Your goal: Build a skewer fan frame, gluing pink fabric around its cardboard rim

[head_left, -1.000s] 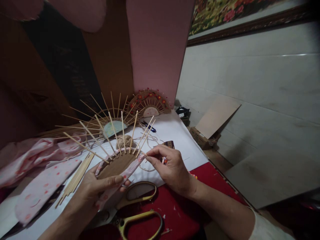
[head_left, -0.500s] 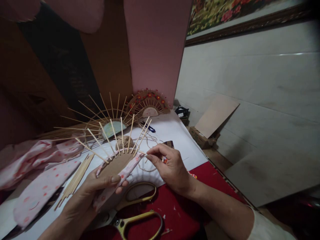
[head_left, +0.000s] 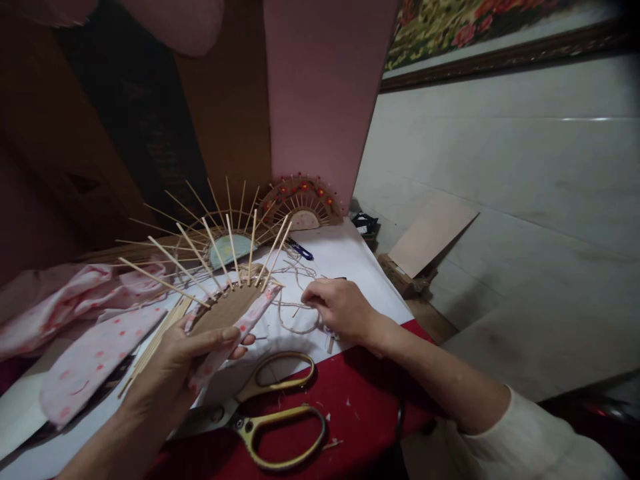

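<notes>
My left hand (head_left: 197, 353) is closed round a half-round cardboard fan base (head_left: 225, 313), thumb on its brown face. Pink fabric with red dots wraps its edges, and several thin wooden sticks (head_left: 230, 250) fan out from the curved rim. Right of the base, my right hand (head_left: 347, 312) is low over the white tabletop with its fingers pinched together. Whatever lies between those fingertips is hidden. Loose twine (head_left: 300, 331) curls beside them. Gold-handled scissors (head_left: 287, 418) lie below the base, their blades partly behind my left wrist.
Behind stand a stick fan with a green base (head_left: 231, 251) and a fan with red flowers (head_left: 303, 200). Blue snips (head_left: 301, 250) lie near them. At left are dotted fabric (head_left: 93, 290), a fabric-covered piece (head_left: 95, 367) and loose sticks (head_left: 153, 343). Red cloth (head_left: 360, 400) covers the front.
My right hand has left the corner of the fan base and moved right, down to the tabletop by the twine. My left hand still holds the base, now slightly further left.
</notes>
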`<state>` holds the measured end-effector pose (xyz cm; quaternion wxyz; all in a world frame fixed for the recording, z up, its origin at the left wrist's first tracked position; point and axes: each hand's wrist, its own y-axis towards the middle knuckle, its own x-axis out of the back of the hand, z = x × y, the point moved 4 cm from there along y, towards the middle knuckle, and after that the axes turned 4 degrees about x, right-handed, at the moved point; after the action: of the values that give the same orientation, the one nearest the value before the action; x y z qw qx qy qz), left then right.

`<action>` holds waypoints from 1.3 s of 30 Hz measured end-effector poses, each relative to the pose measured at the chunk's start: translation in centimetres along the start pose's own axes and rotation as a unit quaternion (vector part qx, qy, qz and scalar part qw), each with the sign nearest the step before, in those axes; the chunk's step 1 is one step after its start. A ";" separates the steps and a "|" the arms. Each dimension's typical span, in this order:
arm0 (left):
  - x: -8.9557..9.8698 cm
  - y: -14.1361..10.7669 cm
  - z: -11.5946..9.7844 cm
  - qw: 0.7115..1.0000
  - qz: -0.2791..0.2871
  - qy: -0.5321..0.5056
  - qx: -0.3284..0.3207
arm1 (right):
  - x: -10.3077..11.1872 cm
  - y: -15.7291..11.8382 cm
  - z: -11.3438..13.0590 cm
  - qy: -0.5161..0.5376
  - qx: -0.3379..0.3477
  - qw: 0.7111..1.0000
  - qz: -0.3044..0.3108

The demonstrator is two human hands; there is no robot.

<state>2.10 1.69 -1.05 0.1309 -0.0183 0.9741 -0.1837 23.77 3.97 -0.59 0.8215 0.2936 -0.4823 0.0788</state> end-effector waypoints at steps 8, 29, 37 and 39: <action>-0.3 -0.3 -0.2 0.998 0.037 0.023 -0.035 | -3.4 1.9 0.9 -0.179 0.097 0.966 0.161; -0.9 -0.9 -0.1 0.999 0.043 0.024 -0.012 | 1.0 1.0 0.9 0.244 -0.002 0.953 -0.178; -0.9 -0.4 0.3 0.997 0.045 0.058 -0.014 | 0.0 0.5 0.7 0.170 0.023 0.977 -0.128; -0.7 -0.3 0.4 0.998 0.030 0.062 -0.005 | -0.8 0.6 0.8 0.112 0.037 0.990 -0.076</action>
<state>2.90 1.35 -1.17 0.0757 0.0222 0.9812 -0.1760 22.55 4.13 -0.72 0.8625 0.3489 -0.3605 0.0664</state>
